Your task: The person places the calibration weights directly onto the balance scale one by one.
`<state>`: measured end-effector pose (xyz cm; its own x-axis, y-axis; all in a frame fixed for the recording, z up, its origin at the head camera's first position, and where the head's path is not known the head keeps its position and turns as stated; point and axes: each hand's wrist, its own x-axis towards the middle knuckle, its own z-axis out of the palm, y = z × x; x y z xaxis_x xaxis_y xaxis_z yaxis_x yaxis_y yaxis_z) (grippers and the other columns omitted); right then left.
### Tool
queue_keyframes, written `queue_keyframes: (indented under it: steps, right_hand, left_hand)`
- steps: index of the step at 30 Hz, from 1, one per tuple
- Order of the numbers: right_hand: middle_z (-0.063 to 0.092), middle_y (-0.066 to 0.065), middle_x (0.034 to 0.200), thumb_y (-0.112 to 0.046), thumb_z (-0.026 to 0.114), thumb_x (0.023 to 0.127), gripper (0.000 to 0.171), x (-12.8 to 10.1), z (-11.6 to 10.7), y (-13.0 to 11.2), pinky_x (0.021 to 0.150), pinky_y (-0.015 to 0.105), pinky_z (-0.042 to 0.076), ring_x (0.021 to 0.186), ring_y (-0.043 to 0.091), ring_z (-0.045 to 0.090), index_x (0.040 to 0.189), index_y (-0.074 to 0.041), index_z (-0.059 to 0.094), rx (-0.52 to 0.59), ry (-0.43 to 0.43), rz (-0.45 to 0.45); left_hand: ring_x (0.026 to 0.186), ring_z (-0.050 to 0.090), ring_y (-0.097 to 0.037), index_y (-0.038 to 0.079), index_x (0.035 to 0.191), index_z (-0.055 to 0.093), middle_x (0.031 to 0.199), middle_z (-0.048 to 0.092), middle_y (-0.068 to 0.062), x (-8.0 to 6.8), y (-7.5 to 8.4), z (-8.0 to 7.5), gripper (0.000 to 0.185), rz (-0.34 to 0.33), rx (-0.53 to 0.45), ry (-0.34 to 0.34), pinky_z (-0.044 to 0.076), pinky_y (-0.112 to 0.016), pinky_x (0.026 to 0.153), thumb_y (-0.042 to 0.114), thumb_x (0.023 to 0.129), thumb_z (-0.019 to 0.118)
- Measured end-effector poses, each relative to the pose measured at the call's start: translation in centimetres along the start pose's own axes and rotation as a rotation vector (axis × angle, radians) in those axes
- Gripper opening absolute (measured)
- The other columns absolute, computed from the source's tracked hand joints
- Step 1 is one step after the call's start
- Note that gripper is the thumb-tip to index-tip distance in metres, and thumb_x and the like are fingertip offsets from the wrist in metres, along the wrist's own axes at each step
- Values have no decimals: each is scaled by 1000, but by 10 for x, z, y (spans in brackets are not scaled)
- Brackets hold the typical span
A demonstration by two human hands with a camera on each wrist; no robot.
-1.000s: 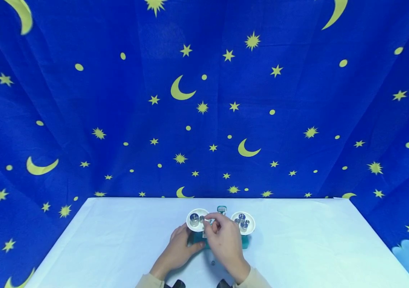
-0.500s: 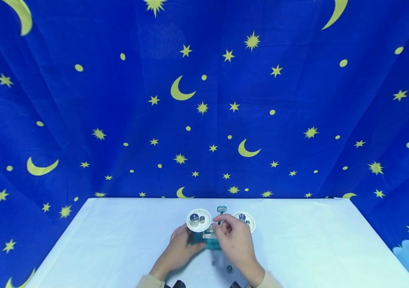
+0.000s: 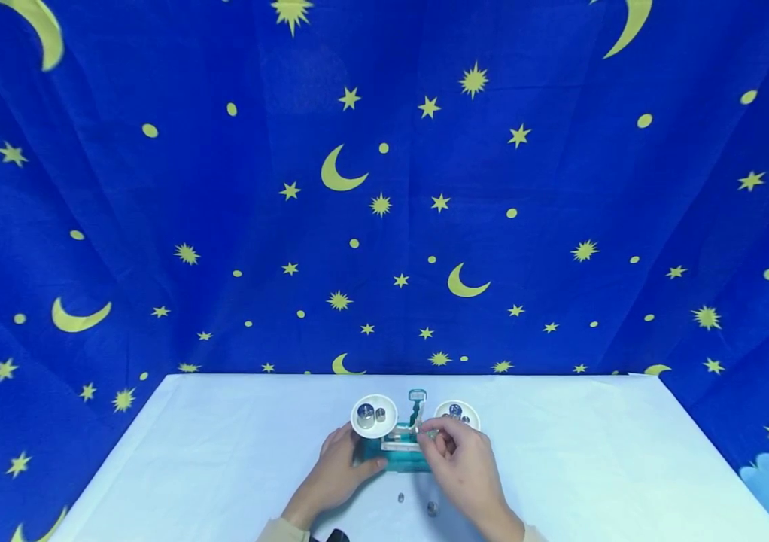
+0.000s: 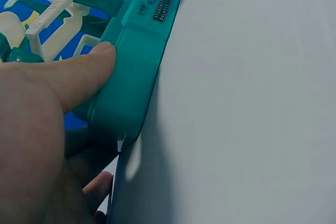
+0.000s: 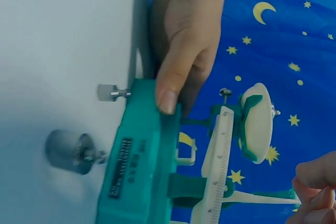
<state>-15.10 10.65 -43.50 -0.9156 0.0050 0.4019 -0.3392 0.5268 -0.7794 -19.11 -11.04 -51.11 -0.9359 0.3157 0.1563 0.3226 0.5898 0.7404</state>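
A green student balance (image 3: 403, 461) stands on the table, its base lettered in the left wrist view. My left hand (image 3: 335, 465) grips the base's left end, the thumb (image 4: 92, 74) lying along the front. On the left white pan (image 3: 388, 427) sit a large metal weight (image 3: 366, 418) and a small one (image 3: 381, 415). My right hand (image 3: 469, 461) hovers over the beam, before the right pan (image 3: 476, 423), with thumb and index finger bent toward each other. I cannot tell if they pinch anything. That hand partly hides several weights in the right pan.
Two metal weights lie on the white table in front of the base, a small one (image 3: 401, 497) and a larger one (image 3: 432, 510). The white graduated beam (image 5: 218, 163) runs along the front. Behind the table hangs a blue curtain (image 3: 256, 226) with yellow stars and moons.
My right hand has moved rightward from the left pan's edge, across the beam to the right pan. The left pan and larger table weight have come into fuller view. My left hand stays put.
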Motion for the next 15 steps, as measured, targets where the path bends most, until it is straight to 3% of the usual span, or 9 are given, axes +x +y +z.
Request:
queue_keyframes:
  steps: [8, 15]
  right_hand:
    - [48, -11, 59, -8, 77, 87, 6, -7, -2, 6, 46, 18, 41, 51, 3, 45, 93, -12, 76, 15, -77, 100]
    - [49, -9, 60, -10, 76, 88, 6, -9, 0, 13, 47, 18, 41, 51, 3, 45, 90, -15, 75, 58, -126, 116]
  left_hand:
    - [141, 37, -45, -4, 147, 44, 149, 46, -26, 0, -1, 1, 81, -9, 4, 0, 14, -66, 117, 47, 90, 71]
    - [140, 38, -46, -5, 147, 44, 149, 46, -26, 0, -1, 1, 81, 4, 6, 4, 16, -66, 117, 47, 90, 71]
